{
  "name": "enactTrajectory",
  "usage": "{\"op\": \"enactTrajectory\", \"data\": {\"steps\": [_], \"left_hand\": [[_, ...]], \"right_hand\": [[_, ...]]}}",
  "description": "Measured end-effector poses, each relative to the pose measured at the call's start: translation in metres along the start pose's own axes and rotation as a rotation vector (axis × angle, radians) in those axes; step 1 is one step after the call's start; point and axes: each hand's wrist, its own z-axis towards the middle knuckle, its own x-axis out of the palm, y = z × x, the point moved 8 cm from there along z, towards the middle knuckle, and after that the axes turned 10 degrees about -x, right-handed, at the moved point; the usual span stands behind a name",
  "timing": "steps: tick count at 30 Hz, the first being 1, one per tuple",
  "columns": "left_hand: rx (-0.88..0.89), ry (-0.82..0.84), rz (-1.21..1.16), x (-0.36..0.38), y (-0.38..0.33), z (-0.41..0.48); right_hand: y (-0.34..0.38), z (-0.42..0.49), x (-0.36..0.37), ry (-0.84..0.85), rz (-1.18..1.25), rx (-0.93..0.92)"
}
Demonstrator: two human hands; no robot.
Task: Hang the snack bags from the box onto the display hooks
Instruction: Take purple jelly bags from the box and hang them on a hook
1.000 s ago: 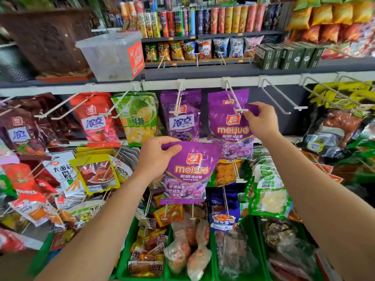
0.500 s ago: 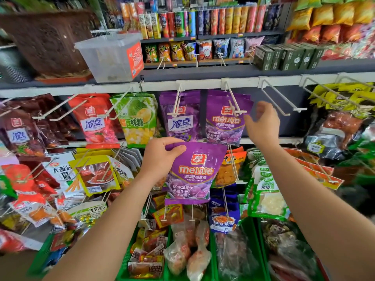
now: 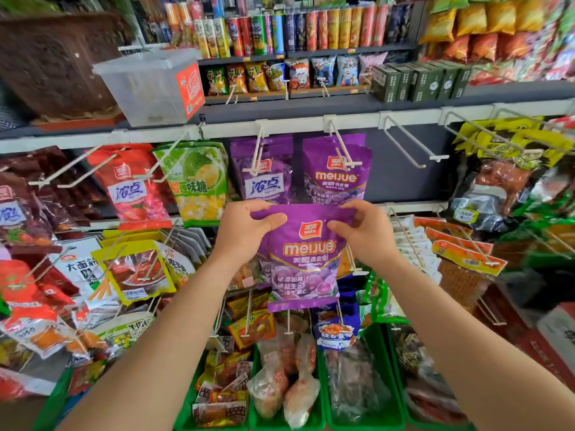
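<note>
A purple meijue snack bag (image 3: 303, 262) hangs upright between both hands, in front of the shelf. My left hand (image 3: 245, 228) pinches its top left corner and my right hand (image 3: 364, 231) pinches its top right corner. Just above, more purple meijue bags (image 3: 337, 178) hang on a white display hook (image 3: 342, 150). To the right of that one, an empty hook (image 3: 407, 144) sticks out. The box is not in view.
Purple (image 3: 264, 178), green (image 3: 199, 181) and red (image 3: 133, 188) bags hang on hooks to the left. Yellow and dark bags (image 3: 497, 169) hang at the right. Green bins (image 3: 351, 412) of packets sit below. A clear plastic tub (image 3: 149, 85) stands on the shelf above.
My right hand let go of the bag now hanging on the hook and came down to the held bag's top right corner. The left hand kept its grip on the bag.
</note>
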Motion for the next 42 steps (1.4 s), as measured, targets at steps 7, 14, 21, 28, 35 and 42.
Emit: {"op": "enactTrajectory", "data": {"steps": [7,14,21,28,35,42], "left_hand": [[0.010,0.074,-0.009,-0.014,-0.003,0.002],[-0.027,0.008,0.079,-0.025,0.009,0.006],[-0.026,0.004,0.088,-0.023,0.010,0.001],[-0.038,-0.004,0.106,-0.027,0.011,0.004],[-0.035,0.004,0.130,-0.020,0.006,0.007],[0.025,0.039,0.097,-0.004,-0.008,0.007]], "right_hand": [[0.002,0.012,-0.017,-0.017,0.017,-0.019],[0.017,0.031,-0.058,-0.146,0.081,-0.081],[0.014,0.051,-0.068,-0.192,0.037,-0.044],[0.004,0.054,-0.071,-0.210,0.012,0.011],[0.001,0.073,-0.061,-0.224,-0.170,0.013],[-0.003,0.064,-0.064,-0.287,-0.276,0.085]]}}
